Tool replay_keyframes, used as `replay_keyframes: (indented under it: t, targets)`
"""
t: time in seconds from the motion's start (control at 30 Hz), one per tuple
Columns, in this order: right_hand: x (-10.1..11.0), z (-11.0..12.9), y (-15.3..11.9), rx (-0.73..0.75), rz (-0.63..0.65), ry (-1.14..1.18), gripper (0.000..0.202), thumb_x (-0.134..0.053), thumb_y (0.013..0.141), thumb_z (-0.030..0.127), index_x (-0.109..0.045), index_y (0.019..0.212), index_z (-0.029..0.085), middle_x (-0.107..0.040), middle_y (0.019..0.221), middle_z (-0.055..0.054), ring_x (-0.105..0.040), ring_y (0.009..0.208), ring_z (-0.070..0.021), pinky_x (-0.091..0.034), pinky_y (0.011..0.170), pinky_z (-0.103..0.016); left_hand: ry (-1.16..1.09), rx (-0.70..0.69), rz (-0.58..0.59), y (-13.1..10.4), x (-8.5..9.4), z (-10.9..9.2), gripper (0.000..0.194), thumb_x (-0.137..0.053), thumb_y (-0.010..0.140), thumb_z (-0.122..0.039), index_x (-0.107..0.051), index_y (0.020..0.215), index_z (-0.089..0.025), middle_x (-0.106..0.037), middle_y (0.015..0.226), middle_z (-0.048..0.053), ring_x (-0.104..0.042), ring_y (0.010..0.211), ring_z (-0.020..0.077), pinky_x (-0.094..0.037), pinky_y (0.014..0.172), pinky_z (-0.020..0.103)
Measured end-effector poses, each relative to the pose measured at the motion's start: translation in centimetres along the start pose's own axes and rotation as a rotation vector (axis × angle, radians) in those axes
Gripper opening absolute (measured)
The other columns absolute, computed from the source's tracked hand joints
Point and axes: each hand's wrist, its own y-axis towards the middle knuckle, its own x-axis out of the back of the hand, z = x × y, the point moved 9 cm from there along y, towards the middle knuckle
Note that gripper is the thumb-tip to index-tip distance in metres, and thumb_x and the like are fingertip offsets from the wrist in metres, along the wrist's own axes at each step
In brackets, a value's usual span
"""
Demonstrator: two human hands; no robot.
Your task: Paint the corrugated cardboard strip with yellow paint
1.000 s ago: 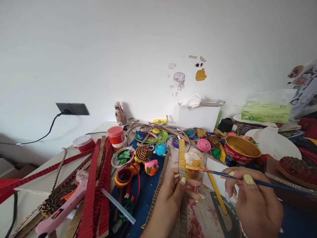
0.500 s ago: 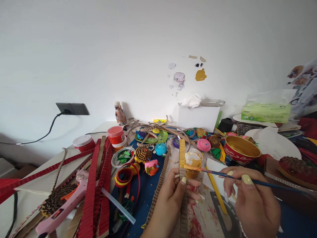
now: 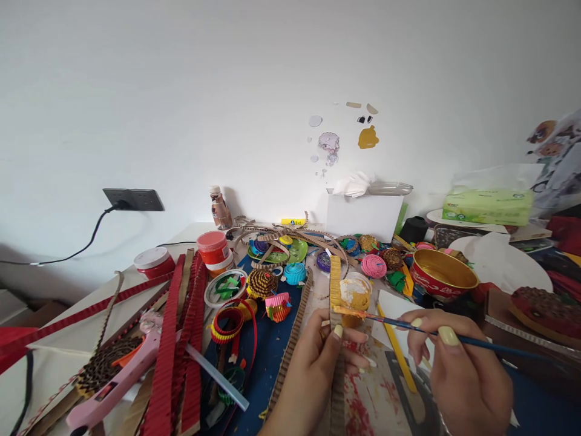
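My left hand [image 3: 315,357] is closed on a strip of corrugated cardboard [image 3: 335,284], held upright between thumb and fingers. The strip's upper part is coated in yellow paint; below my thumb it is bare brown. In my right hand [image 3: 463,363] is a paintbrush [image 3: 408,326] with a dark blue handle. Its orange-yellow tip touches the strip just above my left thumb. Behind the brush stands an open paint jar [image 3: 356,290] smeared with yellow. Part of the jar is hidden by the brush and my left fingers.
Red corrugated strips [image 3: 164,357] and a pink glue gun [image 3: 120,381] lie at left. Red paint tubs [image 3: 213,247], coiled paper pieces [image 3: 262,283] and a red bowl with gold inside [image 3: 442,275] stand farther back. A yellow pencil-like stick [image 3: 397,348] lies beside my right hand.
The brush tip has moved slightly down along the strip, towards my left thumb. My right hand has shifted a little with it; my left hand stays nearly still.
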Motion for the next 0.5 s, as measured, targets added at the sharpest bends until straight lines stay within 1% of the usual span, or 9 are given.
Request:
replay_keyframes:
  t: [0.2, 0.33, 0.5]
  targets:
    - [-0.41, 0.00, -0.11, 0.000, 0.042, -0.002, 0.020, -0.040, 0.090, 0.019, -0.060, 0.087, 0.019, -0.062, 0.078, -0.002, -0.052, 0.046, -0.0084, -0.044, 0.048, -0.027, -0.002, 0.008, -0.002, 0.06, -0.13, -0.19, 0.027, -0.061, 0.079, -0.037, -0.053, 0.097, -0.020, -0.071, 0.088, 0.003, -0.066, 0.063, 0.0147, -0.045, 0.062, 0.026]
    - [-0.56, 0.05, -0.16, 0.013, 0.074, -0.037, 0.020, -0.040, 0.091, 0.019, -0.060, 0.089, 0.019, -0.062, 0.079, -0.003, -0.055, 0.051, -0.0098, -0.044, 0.049, -0.027, 0.004, 0.001, 0.001, 0.08, -0.13, -0.21, 0.027, -0.061, 0.079, -0.037, -0.052, 0.097, -0.018, -0.070, 0.087, 0.003, -0.066, 0.062, 0.0141, -0.044, 0.060, 0.025]
    - [-0.52, 0.08, -0.14, -0.001, 0.075, -0.031, 0.021, -0.039, 0.091, 0.020, -0.059, 0.088, 0.019, -0.057, 0.066, 0.000, -0.053, 0.049, -0.0109, -0.044, 0.051, -0.028, -0.014, -0.012, 0.015, 0.02, -0.16, -0.12, 0.022, -0.058, 0.083, -0.033, -0.053, 0.099, -0.018, -0.071, 0.090, 0.004, -0.067, 0.064, 0.0138, -0.045, 0.062, 0.025]
